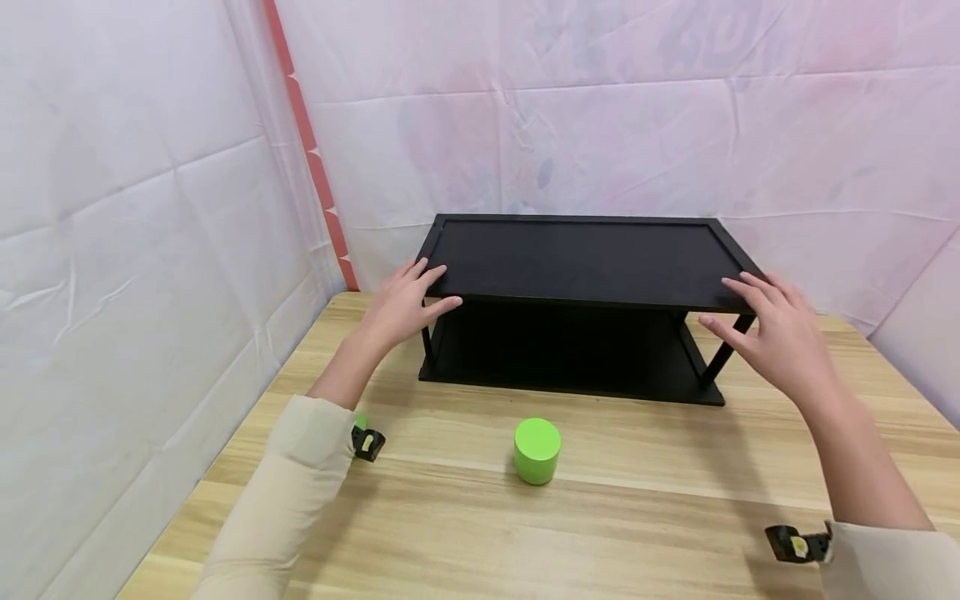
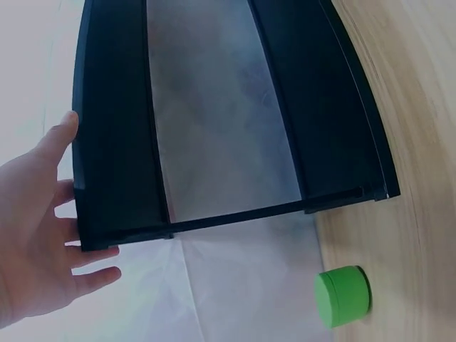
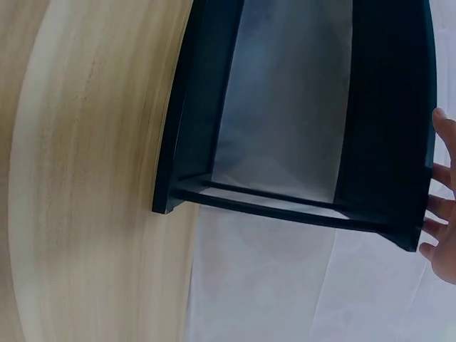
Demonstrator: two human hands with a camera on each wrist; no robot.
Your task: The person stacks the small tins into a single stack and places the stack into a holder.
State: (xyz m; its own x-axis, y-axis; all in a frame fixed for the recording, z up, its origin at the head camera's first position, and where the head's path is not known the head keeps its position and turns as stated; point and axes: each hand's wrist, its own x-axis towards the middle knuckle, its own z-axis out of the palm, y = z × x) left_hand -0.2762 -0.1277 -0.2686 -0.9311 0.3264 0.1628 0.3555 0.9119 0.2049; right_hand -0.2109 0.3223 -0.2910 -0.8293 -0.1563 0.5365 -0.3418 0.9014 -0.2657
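Note:
A black two-tier shelf [image 1: 577, 260] stands on the wooden table toward the back wall. At its front left corner, my left hand [image 1: 399, 307] rests on the top panel, fingers spread and thumb along the front edge. In the left wrist view, the fingers [image 2: 95, 281] reach past the shelf's end. My right hand [image 1: 783, 340] lies over the front right corner with extended fingers, its thumb in front of the edge. The right wrist view has that hand [image 3: 447, 214] partly cut off at the shelf's top corner.
A green cylinder [image 1: 537, 451] stands on the table [image 1: 637, 508] in front of the shelf. Another green thing [image 1: 361, 421] peeks out beside the left sleeve, mostly hidden. White cloth walls [image 1: 600, 142] rise behind and at the sides. Black wrist devices [image 1: 797, 546] hang by both cuffs.

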